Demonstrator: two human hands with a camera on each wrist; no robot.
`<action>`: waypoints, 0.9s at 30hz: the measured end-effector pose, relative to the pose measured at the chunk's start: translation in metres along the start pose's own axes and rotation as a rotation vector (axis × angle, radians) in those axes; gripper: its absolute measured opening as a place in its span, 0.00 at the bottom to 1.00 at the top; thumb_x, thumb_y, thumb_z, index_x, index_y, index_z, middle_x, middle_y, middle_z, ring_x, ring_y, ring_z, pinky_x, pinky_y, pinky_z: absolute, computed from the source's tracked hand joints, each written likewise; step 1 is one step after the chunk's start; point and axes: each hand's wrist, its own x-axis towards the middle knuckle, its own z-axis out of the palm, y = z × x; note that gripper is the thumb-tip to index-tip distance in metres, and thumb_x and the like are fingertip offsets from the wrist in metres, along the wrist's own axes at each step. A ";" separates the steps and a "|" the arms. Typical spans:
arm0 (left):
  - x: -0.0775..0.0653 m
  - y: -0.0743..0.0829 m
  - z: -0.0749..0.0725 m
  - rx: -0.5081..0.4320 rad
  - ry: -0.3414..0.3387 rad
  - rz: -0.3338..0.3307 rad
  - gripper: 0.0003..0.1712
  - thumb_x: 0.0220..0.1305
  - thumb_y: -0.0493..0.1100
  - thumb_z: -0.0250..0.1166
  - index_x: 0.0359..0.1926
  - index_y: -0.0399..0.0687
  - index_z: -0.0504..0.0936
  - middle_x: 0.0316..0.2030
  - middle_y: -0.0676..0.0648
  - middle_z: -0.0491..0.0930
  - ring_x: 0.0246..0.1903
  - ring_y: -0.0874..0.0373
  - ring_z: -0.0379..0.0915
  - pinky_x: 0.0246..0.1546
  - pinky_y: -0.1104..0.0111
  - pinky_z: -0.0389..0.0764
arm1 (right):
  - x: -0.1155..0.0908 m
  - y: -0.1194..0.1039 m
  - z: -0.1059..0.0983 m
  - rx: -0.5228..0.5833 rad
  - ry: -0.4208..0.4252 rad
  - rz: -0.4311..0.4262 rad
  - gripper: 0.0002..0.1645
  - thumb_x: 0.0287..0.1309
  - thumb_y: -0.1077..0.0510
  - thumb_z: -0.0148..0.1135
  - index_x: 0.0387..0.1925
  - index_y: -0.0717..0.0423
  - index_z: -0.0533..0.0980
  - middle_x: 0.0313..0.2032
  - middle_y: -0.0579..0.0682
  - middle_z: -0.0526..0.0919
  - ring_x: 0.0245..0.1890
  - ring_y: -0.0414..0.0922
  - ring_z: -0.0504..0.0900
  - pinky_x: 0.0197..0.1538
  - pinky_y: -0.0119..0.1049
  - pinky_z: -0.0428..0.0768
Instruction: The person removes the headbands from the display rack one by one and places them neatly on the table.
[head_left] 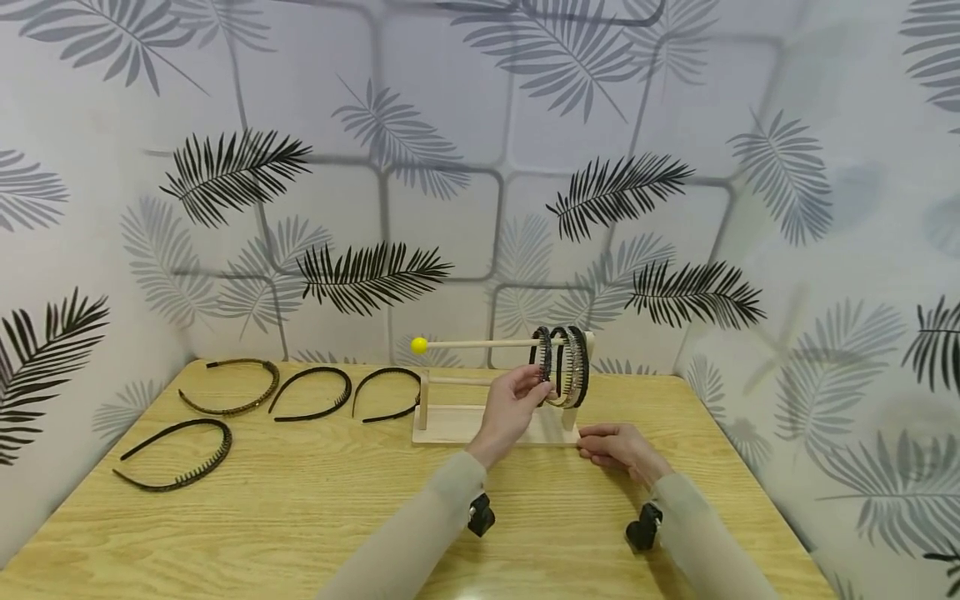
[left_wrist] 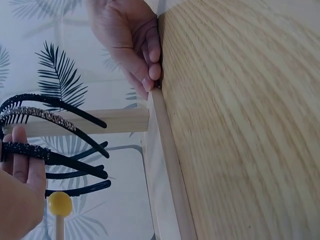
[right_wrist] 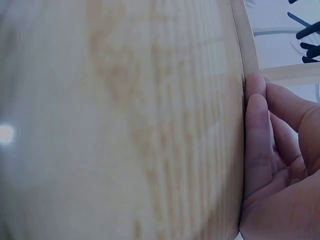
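Observation:
A wooden headband stand (head_left: 468, 425) stands at the back of the table, its upper rod tipped with a yellow ball (head_left: 419, 345). Several headbands hang at the rod's right end, among them a silver sparkly one (left_wrist: 45, 116). My left hand (head_left: 510, 410) holds a dark glittery headband (left_wrist: 25, 150), the leftmost on the rod, with fingers behind its band. At the right front corner of the stand's base, my right hand (head_left: 618, 447) pinches the edge between thumb and fingers, its side resting on the table.
Left of the stand lie more headbands: a brownish-gold one (head_left: 232, 411), a black one (head_left: 311, 417), another black one (head_left: 386, 418) close to the base, and a toothed black one (head_left: 176, 483) nearer the front. A leaf-patterned backdrop (head_left: 465, 208) rises behind the wooden table (head_left: 300, 517).

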 end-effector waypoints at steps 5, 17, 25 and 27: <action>0.000 -0.001 -0.009 0.000 -0.029 0.002 0.20 0.70 0.35 0.59 0.60 0.35 0.75 0.47 0.35 0.83 0.50 0.41 0.80 0.55 0.60 0.80 | 0.001 -0.001 0.002 0.000 0.004 0.003 0.25 0.63 0.61 0.64 0.60 0.67 0.74 0.35 0.47 0.88 0.31 0.34 0.85 0.33 0.26 0.83; -0.004 0.002 -0.032 0.013 -0.078 0.012 0.23 0.71 0.33 0.57 0.64 0.34 0.71 0.50 0.32 0.81 0.45 0.48 0.84 0.54 0.63 0.80 | 0.001 -0.001 0.003 0.010 0.006 0.007 0.26 0.63 0.61 0.64 0.61 0.66 0.74 0.35 0.47 0.88 0.31 0.35 0.86 0.34 0.26 0.83; -0.006 0.007 -0.040 -0.015 -0.090 0.006 0.21 0.69 0.31 0.58 0.61 0.33 0.74 0.46 0.33 0.83 0.40 0.55 0.84 0.53 0.64 0.81 | 0.001 0.000 0.001 0.015 0.015 0.015 0.27 0.63 0.60 0.65 0.61 0.66 0.73 0.35 0.47 0.89 0.32 0.35 0.86 0.34 0.27 0.83; -0.007 0.008 -0.042 -0.012 -0.093 0.009 0.21 0.69 0.31 0.58 0.62 0.34 0.74 0.47 0.33 0.83 0.40 0.55 0.85 0.53 0.64 0.81 | 0.001 0.001 0.001 0.018 0.014 0.015 0.27 0.62 0.60 0.65 0.61 0.66 0.73 0.35 0.47 0.89 0.31 0.35 0.86 0.34 0.27 0.83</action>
